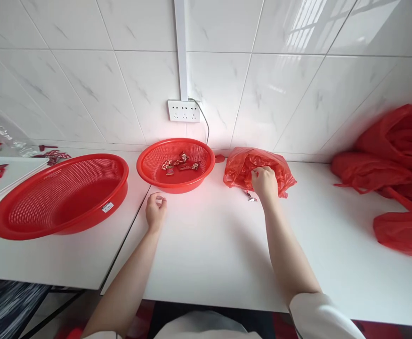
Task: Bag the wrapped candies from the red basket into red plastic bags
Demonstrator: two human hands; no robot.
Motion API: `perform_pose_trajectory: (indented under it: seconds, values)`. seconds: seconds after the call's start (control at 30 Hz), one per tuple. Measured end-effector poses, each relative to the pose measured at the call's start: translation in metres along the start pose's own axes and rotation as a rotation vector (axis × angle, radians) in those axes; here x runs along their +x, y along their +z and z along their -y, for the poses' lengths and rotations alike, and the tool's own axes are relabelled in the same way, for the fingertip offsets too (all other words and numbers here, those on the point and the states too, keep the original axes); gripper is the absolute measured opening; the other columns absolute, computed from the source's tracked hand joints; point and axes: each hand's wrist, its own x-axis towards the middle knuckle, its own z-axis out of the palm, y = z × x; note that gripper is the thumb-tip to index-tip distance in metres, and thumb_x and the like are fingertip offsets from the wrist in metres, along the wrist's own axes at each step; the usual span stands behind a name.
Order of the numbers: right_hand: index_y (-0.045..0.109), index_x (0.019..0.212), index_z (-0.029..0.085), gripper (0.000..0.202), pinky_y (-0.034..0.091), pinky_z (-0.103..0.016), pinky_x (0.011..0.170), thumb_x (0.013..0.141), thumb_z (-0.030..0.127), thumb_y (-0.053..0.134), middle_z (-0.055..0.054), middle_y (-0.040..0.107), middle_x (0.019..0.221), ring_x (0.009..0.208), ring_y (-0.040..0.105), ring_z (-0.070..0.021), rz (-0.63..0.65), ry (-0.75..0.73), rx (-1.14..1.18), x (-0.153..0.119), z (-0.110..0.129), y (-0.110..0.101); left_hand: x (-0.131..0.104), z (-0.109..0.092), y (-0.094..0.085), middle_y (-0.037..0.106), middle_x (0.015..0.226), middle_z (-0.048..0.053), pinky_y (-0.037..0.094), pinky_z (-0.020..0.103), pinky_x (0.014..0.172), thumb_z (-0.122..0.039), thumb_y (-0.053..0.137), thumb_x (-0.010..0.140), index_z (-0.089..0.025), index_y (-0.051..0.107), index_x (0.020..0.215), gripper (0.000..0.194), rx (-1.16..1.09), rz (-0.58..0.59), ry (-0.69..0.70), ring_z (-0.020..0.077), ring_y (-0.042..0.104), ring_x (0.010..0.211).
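My right hand [265, 182] is over the mouth of a crumpled red plastic bag [236, 172]. Its fingers are pinched together, and what they hold, if anything, is hidden. A small shiny wrapper piece [251, 197] lies at the bag's front edge. My left hand [155, 210] rests by the table, just in front of a small red plastic basket [177, 188]. The fingers curl loosely, with a gap to the thumb and nothing visible between them. Inside that basket lie several small red-and-white wrapped packets [188, 165].
To the left stands a larger red basket [117, 197] with a white label. Beyond it, a white tray [22, 165] bears red packets. Full red plastic bags [385, 165] are heaped at the right. A socket strip [183, 111] with a cable is on the tiled wall.
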Motion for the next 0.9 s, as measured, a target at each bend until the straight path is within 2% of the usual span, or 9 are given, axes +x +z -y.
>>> perform_pose_trajectory:
  seconds: [0.07, 0.17, 0.27, 0.37, 0.47, 0.57, 0.77, 0.83, 0.9]
  values:
    - [0.061, 0.115, 0.015, 0.033, 0.048, -0.036, 0.074, 0.089, 0.019, 0.04, -0.016, 0.057, 0.12, 0.111, 0.053, -0.0294, -0.05, -0.005, -0.004, 0.01, -0.01, 0.004, 0.001, -0.004, -0.006, 0.065, 0.082, 0.001, 0.046, 0.023, 0.06, -0.031, 0.055, 0.081, -0.021, 0.064, 0.096, 0.019, 0.048, 0.018, 0.013, 0.0113, 0.058, 0.06]
    - [0.045, 0.134, 0.019, 0.047, 0.046, -0.034, 0.067, 0.087, 0.018, 0.042, -0.016, 0.052, 0.124, 0.101, 0.057, -0.0271, -0.069, 0.048, -0.101, 0.026, -0.014, 0.011, 0.003, -0.009, -0.011, 0.062, 0.066, -0.001, 0.043, 0.024, 0.059, -0.034, 0.053, 0.083, -0.022, 0.065, 0.091, 0.019, 0.091, 0.055, 0.021, 0.0135, 0.057, 0.059]
    - [0.055, 0.122, 0.018, 0.036, 0.043, -0.035, 0.068, 0.088, 0.019, 0.041, -0.015, 0.055, 0.11, 0.092, 0.057, -0.0269, -0.057, 0.16, -0.209, 0.04, -0.016, 0.014, 0.004, -0.013, -0.013, 0.062, 0.064, -0.002, 0.041, 0.023, 0.06, -0.034, 0.051, 0.085, -0.023, 0.065, 0.093, 0.02, 0.171, 0.069, 0.046, 0.013, 0.057, 0.058]
    - [0.06, 0.103, 0.018, 0.027, 0.041, -0.038, 0.075, 0.09, 0.022, 0.037, -0.016, 0.054, 0.111, 0.106, 0.05, -0.0305, -0.117, 0.126, -0.214, 0.047, -0.02, 0.009, 0.004, -0.014, -0.013, 0.059, 0.06, -0.004, 0.038, 0.023, 0.06, -0.033, 0.051, 0.086, -0.023, 0.065, 0.093, 0.019, 0.248, 0.08, 0.087, 0.0119, 0.053, 0.055]
    - [0.057, 0.103, 0.018, 0.024, 0.04, -0.037, 0.075, 0.089, 0.023, 0.038, -0.015, 0.058, 0.107, 0.103, 0.05, -0.0288, -0.2, 0.045, -0.111, 0.051, -0.021, -0.002, 0.004, -0.016, -0.012, 0.05, 0.053, -0.005, 0.034, 0.022, 0.058, -0.032, 0.052, 0.085, -0.023, 0.065, 0.089, 0.016, 0.287, 0.067, 0.144, 0.011, 0.047, 0.051]
    - [0.053, 0.108, 0.02, 0.025, 0.036, -0.032, 0.065, 0.092, 0.027, 0.035, -0.008, 0.06, 0.08, 0.075, 0.052, -0.0233, -0.221, 0.089, -0.003, 0.058, -0.02, -0.016, 0.002, -0.019, -0.011, 0.041, 0.05, -0.006, 0.032, 0.021, 0.056, -0.029, 0.053, 0.083, -0.022, 0.064, 0.085, 0.013, 0.272, 0.075, 0.187, 0.0102, 0.042, 0.049]
    - [0.055, 0.095, 0.02, 0.018, 0.032, -0.029, 0.052, 0.091, 0.033, 0.043, 0.003, 0.044, 0.055, 0.049, 0.038, -0.0133, -0.28, 0.2, 0.485, 0.075, -0.02, -0.038, -0.012, -0.024, -0.008, 0.035, 0.049, -0.007, 0.034, 0.021, 0.054, -0.028, 0.051, 0.085, -0.02, 0.064, 0.085, 0.015, 0.174, 0.163, 0.313, 0.009, 0.037, 0.047]
    - [0.053, 0.094, 0.02, 0.019, 0.031, -0.028, 0.047, 0.091, 0.036, 0.042, 0.005, 0.04, 0.054, 0.046, 0.034, -0.0117, -0.306, 0.211, 0.568, 0.078, -0.02, -0.043, -0.023, -0.035, -0.006, 0.038, 0.05, -0.007, 0.035, 0.021, 0.053, -0.026, 0.05, 0.086, -0.02, 0.063, 0.088, 0.015, 0.102, 0.171, 0.4, 0.0089, 0.037, 0.046]
    - [0.053, 0.093, 0.021, 0.02, 0.03, -0.027, 0.044, 0.091, 0.038, 0.043, 0.004, 0.041, 0.055, 0.046, 0.033, -0.0113, -0.337, 0.189, 0.598, 0.079, -0.017, -0.047, -0.038, -0.06, 0.001, 0.049, 0.057, -0.004, 0.039, 0.021, 0.053, -0.023, 0.05, 0.086, -0.019, 0.062, 0.093, 0.015, 0.008, 0.197, 0.548, 0.0094, 0.043, 0.049]
